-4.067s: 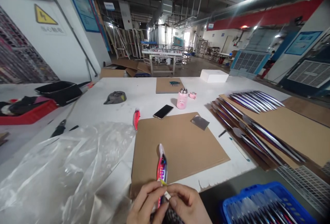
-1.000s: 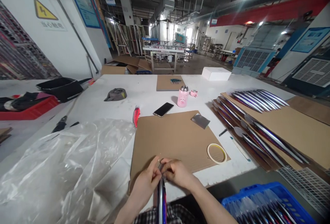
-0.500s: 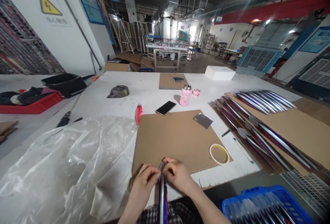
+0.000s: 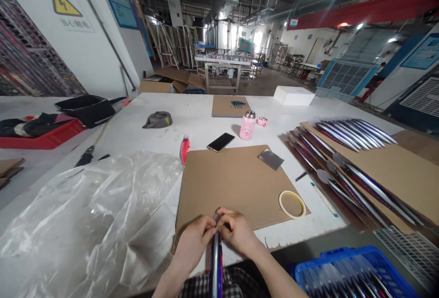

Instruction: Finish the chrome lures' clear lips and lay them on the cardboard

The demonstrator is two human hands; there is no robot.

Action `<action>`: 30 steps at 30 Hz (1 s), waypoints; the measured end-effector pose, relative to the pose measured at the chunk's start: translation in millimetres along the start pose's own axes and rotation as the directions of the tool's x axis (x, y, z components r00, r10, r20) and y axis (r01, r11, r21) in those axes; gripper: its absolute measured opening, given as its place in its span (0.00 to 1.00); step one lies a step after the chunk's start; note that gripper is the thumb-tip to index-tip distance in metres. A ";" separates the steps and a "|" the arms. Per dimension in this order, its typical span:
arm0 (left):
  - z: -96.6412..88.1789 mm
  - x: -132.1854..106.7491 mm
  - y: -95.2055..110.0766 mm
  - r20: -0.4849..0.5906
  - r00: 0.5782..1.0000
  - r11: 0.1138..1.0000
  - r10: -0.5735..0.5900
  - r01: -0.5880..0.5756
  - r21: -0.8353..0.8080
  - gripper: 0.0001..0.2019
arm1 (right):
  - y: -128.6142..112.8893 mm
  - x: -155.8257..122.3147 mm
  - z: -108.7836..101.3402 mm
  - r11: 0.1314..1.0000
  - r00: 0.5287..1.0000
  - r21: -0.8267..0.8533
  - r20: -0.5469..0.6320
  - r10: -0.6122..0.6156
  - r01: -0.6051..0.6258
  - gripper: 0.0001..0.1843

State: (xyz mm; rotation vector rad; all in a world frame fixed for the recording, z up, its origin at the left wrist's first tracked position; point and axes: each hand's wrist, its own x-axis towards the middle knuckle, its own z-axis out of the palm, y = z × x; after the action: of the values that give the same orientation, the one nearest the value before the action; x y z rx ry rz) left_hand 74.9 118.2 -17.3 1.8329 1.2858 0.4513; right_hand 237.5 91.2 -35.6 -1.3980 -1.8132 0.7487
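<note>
My left hand (image 4: 194, 242) and my right hand (image 4: 236, 232) meet at the near edge of a brown cardboard sheet (image 4: 236, 180). Both pinch the far tip of a long shiny purple-and-silver lure-shaped piece (image 4: 216, 266) that runs back toward my lap. The fingers of both hands are closed on that tip, which they hide. A roll of pale tape (image 4: 291, 204) lies flat on the cardboard, to the right of my right hand.
A crumpled clear plastic bag (image 4: 85, 215) fills the table's left. Rows of similar shiny pieces lie on cardboard (image 4: 394, 170) at right. A blue crate (image 4: 350, 275) of them sits low right. A phone (image 4: 221, 142), pink bottle (image 4: 246, 125) and red lure (image 4: 184, 148) lie farther back.
Four seconds ago the piece stood tip-up on the cardboard and no tape roll lay there. Now it points back toward my lap, both hands pinch its far tip, and the tape lies at right.
</note>
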 end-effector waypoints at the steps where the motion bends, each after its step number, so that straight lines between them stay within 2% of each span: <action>1: 0.3 -0.3 0.7 -0.007 1.000 1.000 0.001 -0.001 0.023 0.06 | -0.2 0.0 -0.6 1.000 1.000 0.000 0.005 0.002 -0.002 0.14; 10: -0.5 -3.7 3.7 -0.033 0.999 0.991 0.042 -0.038 0.126 0.07 | 0.9 -1.7 -3.6 1.000 0.999 0.001 0.035 0.004 -0.004 0.13; 16: -0.5 -5.9 -2.0 -0.034 0.996 0.992 0.083 -0.079 0.099 0.08 | -5.7 -1.3 -0.2 1.000 0.999 -0.012 -0.022 0.024 -0.024 0.14; 22: 9.7 -6.5 -8.6 -0.165 0.984 0.994 0.073 -0.059 0.089 0.08 | -6.3 -2.8 -1.4 1.000 1.000 -0.005 -0.023 0.016 -0.016 0.13; 30: 9.6 -10.2 -11.9 -0.159 0.980 0.993 0.119 -0.113 0.047 0.10 | -4.8 -2.9 0.3 0.999 0.997 0.015 -0.049 0.052 -0.051 0.13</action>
State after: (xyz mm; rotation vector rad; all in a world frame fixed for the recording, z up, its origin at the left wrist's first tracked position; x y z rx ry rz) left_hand 70.2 106.5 -30.8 1.9422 1.3063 0.6548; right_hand 235.1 87.2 -32.5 -1.4469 -1.7368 0.7454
